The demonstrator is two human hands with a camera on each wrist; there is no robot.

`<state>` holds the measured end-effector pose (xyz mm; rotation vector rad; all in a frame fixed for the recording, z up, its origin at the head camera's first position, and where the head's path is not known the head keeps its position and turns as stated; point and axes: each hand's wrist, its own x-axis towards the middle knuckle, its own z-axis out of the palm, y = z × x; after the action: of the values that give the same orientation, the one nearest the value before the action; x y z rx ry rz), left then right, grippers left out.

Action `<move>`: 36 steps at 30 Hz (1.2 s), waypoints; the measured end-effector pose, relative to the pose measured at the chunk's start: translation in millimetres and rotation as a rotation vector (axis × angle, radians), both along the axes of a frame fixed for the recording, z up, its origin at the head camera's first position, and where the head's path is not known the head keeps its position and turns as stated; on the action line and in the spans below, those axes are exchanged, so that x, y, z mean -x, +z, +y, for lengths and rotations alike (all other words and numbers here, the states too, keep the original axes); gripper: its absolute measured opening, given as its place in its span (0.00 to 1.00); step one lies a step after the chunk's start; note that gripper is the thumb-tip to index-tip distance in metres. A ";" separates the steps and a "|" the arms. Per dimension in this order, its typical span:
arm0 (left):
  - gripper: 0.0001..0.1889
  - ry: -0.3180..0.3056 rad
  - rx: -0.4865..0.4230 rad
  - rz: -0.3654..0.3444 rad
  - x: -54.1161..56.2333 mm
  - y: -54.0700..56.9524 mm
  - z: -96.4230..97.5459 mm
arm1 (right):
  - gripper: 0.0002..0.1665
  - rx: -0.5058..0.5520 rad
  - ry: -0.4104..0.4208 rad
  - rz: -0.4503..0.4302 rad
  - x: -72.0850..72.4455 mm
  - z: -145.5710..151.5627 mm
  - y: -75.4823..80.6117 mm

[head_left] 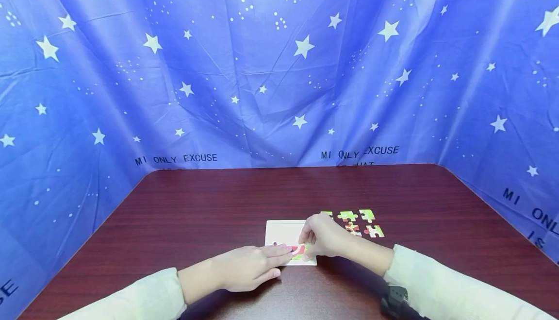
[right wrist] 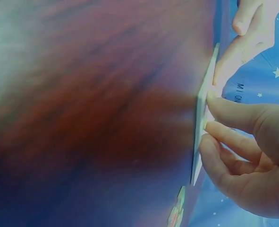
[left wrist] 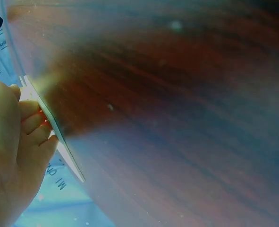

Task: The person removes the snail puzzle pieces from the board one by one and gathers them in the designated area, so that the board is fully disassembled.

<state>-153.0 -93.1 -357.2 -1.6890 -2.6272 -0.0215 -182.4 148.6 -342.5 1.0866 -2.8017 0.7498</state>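
Note:
A white puzzle tray (head_left: 281,228) lies near the middle of the table, with coloured pieces along its near part. My left hand (head_left: 246,268) comes in from the left, its straight fingers resting on those pieces. At the tray's right side, my right hand (head_left: 326,236) pinches a puzzle piece (head_left: 307,247) between thumb and fingertips, low against the tray. Much of that piece is covered by the fingers. In the right wrist view, the thumb and fingers of the right hand (right wrist: 252,151) meet the face of the tray (right wrist: 201,109), seen nearly edge-on.
Several loose puzzle pieces (head_left: 348,216), green, red and white, lie on the dark wooden table (head_left: 209,213) right of the tray, partly behind the right hand. A black device (head_left: 395,296) hangs under the right sleeve. A blue star-print curtain (head_left: 262,67) surrounds the table's far sides.

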 end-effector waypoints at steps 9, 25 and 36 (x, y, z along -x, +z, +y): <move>0.25 0.014 0.027 -0.010 -1.1 0.2 0.8 | 0.15 -0.011 -0.049 -0.114 4.5 -6.5 6.1; 0.25 -0.004 0.018 0.000 -0.4 -0.7 -1.5 | 0.11 0.239 -0.125 -0.410 5.9 1.9 -1.8; 0.25 -0.007 0.031 -0.002 -2.4 -1.2 -4.6 | 0.13 0.339 -0.233 -0.577 3.8 7.3 -2.7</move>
<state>-150.6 -97.7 -358.4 -1.7080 -2.6375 0.0176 -186.2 155.8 -345.2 0.5350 -2.9718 1.6482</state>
